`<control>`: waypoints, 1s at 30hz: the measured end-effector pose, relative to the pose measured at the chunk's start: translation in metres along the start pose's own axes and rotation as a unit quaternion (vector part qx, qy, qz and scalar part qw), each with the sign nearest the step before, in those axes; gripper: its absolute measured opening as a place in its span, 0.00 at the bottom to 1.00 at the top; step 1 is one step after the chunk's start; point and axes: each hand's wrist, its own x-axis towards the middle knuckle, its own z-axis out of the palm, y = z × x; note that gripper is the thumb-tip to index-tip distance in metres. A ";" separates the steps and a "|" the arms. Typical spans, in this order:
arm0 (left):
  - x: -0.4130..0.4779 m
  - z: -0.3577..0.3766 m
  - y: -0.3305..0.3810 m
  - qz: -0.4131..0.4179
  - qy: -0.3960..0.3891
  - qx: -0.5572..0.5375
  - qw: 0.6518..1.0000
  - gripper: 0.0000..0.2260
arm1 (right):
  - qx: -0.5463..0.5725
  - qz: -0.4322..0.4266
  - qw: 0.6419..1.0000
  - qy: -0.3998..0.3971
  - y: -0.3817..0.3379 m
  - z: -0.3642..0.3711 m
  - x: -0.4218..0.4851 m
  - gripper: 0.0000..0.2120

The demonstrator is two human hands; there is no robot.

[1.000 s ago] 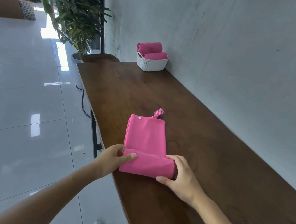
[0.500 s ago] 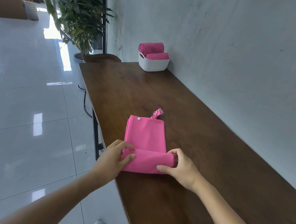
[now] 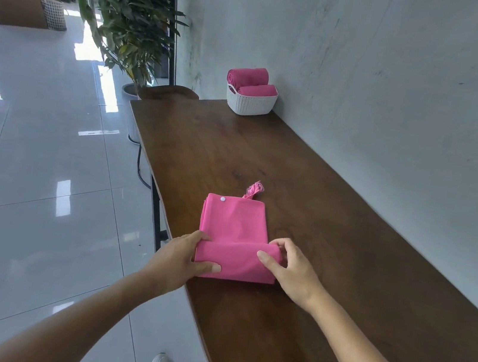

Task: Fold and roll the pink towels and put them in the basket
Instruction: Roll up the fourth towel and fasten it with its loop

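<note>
Rolling a folded pink towel (image 3: 233, 227) near the front edge of the wooden table (image 3: 344, 260), we judge the cloth soft and light, likely to slump and unwind unless held at both ends of the roll. Our left hand (image 3: 180, 257) curls round the roll's left end; our right hand (image 3: 292, 270) pinches its right end. The white basket (image 3: 250, 102), well apart by the wall, holds 2 rolled towels (image 3: 248, 76).
</note>
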 end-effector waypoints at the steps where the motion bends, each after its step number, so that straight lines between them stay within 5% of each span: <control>1: 0.001 0.000 0.001 -0.012 -0.004 -0.019 1.000 0.34 | -0.014 -0.021 1.000 0.012 0.001 0.001 -0.002 0.24; 7: 0.008 -0.014 -0.004 -0.047 -0.056 -0.167 0.983 0.41 | -0.070 -0.064 0.995 -0.005 0.009 0.000 -0.017 0.32; 13: 0.006 -0.018 0.001 -0.058 -0.110 -0.200 0.972 0.17 | -0.037 -0.062 0.997 -0.017 0.018 0.007 -0.029 0.43; 17: 0.002 -0.015 -0.002 -0.072 -0.108 -0.208 0.970 0.31 | 0.000 -0.043 0.999 -0.016 0.024 0.012 -0.032 0.38; 20: -0.001 -0.008 -0.003 -0.077 -0.071 -0.146 0.984 0.35 | 0.036 -0.019 0.999 -0.017 0.023 0.012 -0.030 0.33; 26: -0.008 -0.004 -0.003 0.059 0.118 0.057 0.990 0.23 | 0.082 0.057 0.994 -0.043 0.014 0.009 -0.013 0.26; 30: -0.014 0.004 -0.015 0.119 0.098 0.087 0.984 0.31 | 0.068 0.108 0.990 -0.066 0.007 0.003 0.001 0.29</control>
